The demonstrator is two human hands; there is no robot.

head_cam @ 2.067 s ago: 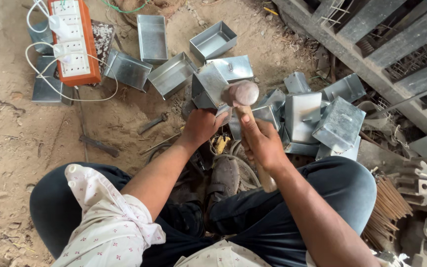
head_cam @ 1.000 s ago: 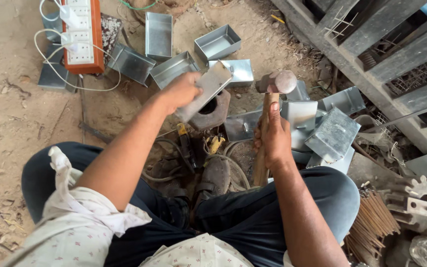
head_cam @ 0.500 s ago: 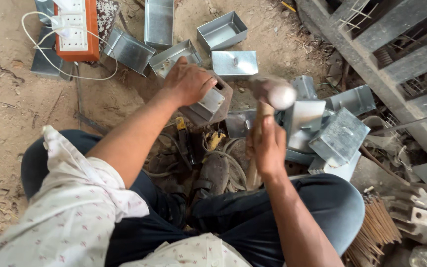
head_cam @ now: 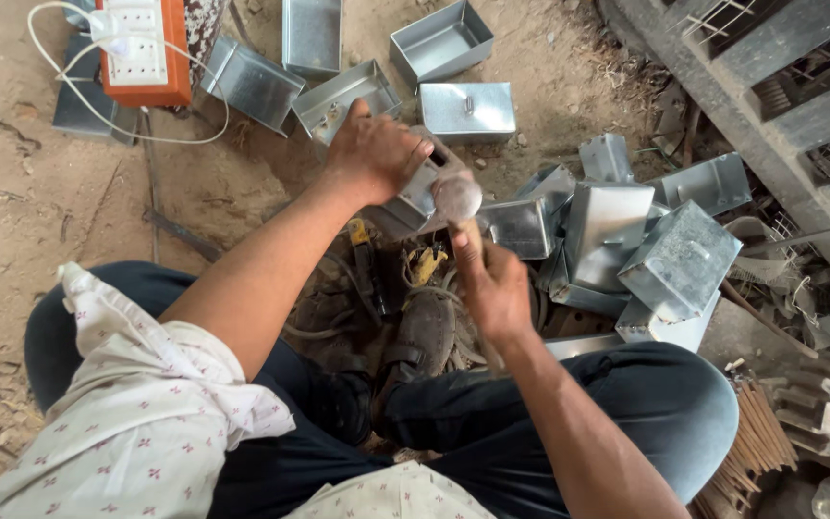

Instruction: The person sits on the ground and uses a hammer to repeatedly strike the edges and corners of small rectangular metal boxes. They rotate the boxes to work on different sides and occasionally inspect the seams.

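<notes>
The person sits on the dirt floor with knees spread, and the work sits between them. The left hand (head_cam: 377, 154) is clamped over a small sheet-metal box (head_cam: 422, 192), fingers wrapped across its top so it stays pinned on whatever support lies beneath (the support is hidden by the hand and box). The right hand (head_cam: 494, 288), just nearer the body than the box, is closed tight around the handle of a hammer (head_cam: 457, 199), whose rounded head rests at or right above the box's right edge; I cannot tell whether it touches.

To the right of the box lies a heap of folded boxes (head_cam: 646, 250), close enough to reach. Beyond the box, farther from the body, several open metal trays (head_cam: 439, 43) are laid out apart from one another. Far to the upper left of the box sits an orange power strip (head_cam: 141, 48) with a white cord.
</notes>
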